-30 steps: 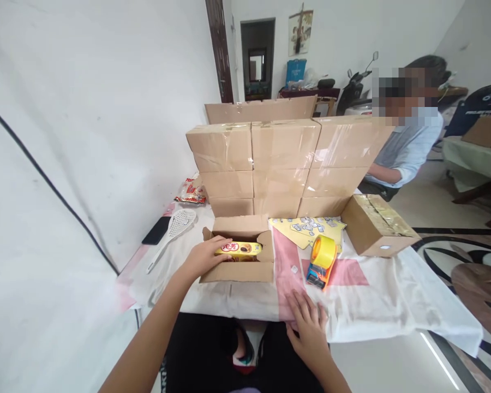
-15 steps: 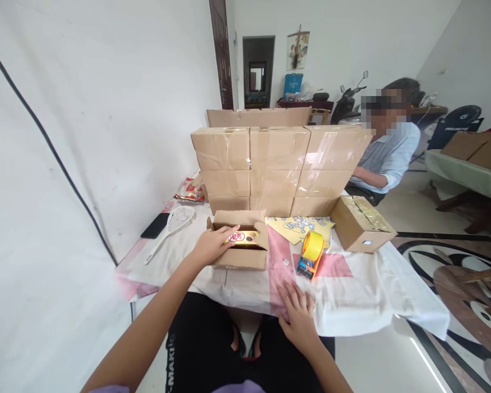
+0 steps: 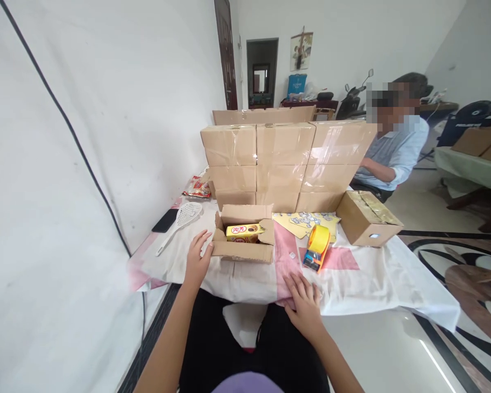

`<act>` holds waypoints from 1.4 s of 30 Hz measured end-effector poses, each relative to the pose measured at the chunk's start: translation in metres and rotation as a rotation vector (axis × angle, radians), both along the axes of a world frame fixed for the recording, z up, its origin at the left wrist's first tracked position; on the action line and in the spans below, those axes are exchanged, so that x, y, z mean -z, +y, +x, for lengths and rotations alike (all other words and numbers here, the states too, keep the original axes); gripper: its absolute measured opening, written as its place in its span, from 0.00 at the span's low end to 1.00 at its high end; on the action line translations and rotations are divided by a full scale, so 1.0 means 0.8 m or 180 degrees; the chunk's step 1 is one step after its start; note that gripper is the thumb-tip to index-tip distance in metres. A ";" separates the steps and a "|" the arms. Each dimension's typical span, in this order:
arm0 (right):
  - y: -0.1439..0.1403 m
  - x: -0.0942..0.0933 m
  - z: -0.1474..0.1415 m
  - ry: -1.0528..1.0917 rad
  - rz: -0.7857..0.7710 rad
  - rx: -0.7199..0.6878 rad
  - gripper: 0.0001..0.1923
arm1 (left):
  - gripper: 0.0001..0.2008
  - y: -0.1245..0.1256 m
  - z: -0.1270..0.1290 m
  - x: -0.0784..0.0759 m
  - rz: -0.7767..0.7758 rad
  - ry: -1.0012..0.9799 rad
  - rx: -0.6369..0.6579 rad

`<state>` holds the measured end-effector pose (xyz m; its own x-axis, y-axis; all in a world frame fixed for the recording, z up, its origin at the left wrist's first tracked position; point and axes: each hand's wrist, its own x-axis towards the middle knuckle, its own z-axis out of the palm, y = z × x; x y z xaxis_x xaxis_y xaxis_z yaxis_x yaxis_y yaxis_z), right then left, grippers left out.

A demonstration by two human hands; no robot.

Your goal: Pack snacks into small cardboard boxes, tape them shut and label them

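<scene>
The left hand has come out of the open cardboard box and now sits just outside its near left corner, fingers spread and loose, gripping nothing, with the fingertips at or almost at the box's left flap. A second ago that hand was inside the box with its fingers on the yellow snack packet; half a second ago it was still over it. The packet now lies on its own inside the box, flat and lengthways, just beyond and to the right of the left hand, so the placing of it looks finished and the hand has let go. The box flaps stand open all round. The right hand has hardly moved: it lies palm down and open on the white and pink tablecloth at the near table edge, holding nothing. Just beyond it stands the yellow tape dispenser, untouched and apart from the fingers. Further out past the box rises a wall of taped cartons, and a single carton lies to the far right of the dispenser. Off to the left of the left hand are a white slotted ladle and a black phone. Another person sits behind the cartons, with a light blue sleeve showing.
</scene>
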<state>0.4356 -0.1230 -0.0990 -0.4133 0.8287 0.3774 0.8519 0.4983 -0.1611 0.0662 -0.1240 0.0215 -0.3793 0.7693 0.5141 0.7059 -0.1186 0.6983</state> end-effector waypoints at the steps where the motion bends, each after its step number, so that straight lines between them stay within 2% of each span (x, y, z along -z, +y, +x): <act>1: 0.000 -0.001 0.001 -0.0023 -0.0021 -0.0024 0.34 | 0.20 -0.007 -0.001 0.009 -0.0087 -0.0121 0.0028; 3: 0.000 -0.002 0.002 -0.0052 -0.0037 -0.0041 0.34 | 0.21 -0.017 -0.002 0.022 -0.0250 -0.0333 0.0133; 6: -0.001 -0.003 0.000 -0.0054 0.0036 0.0004 0.33 | 0.23 -0.021 0.000 0.033 -0.0370 -0.0613 0.0303; 12: -0.001 0.000 -0.007 -0.0006 0.0267 0.0132 0.32 | 0.31 -0.016 0.010 0.055 -0.0174 -0.1023 0.0607; 15: -0.002 0.004 -0.008 0.0060 0.0374 0.0141 0.31 | 0.40 -0.002 0.019 0.076 0.0050 -0.1182 0.0669; 19: 0.000 0.011 -0.010 0.0200 0.0464 0.0153 0.32 | 0.44 0.033 0.023 0.095 0.0494 -0.1369 0.0590; 22: 0.001 0.014 -0.012 0.0295 0.0485 0.0206 0.31 | 0.47 0.056 0.020 0.094 0.0757 -0.1454 0.0539; 28: -0.001 0.010 -0.017 0.0376 0.0414 0.0321 0.26 | 0.26 0.063 0.023 0.083 0.0856 -0.1592 0.0421; 34: -0.007 0.011 -0.018 0.0271 0.0436 0.0351 0.30 | 0.22 0.056 0.028 0.083 0.0871 -0.1833 0.0371; 42: -0.007 0.011 -0.023 0.0112 0.0558 0.0417 0.33 | 0.15 0.074 0.025 0.063 0.0926 -0.1995 0.0369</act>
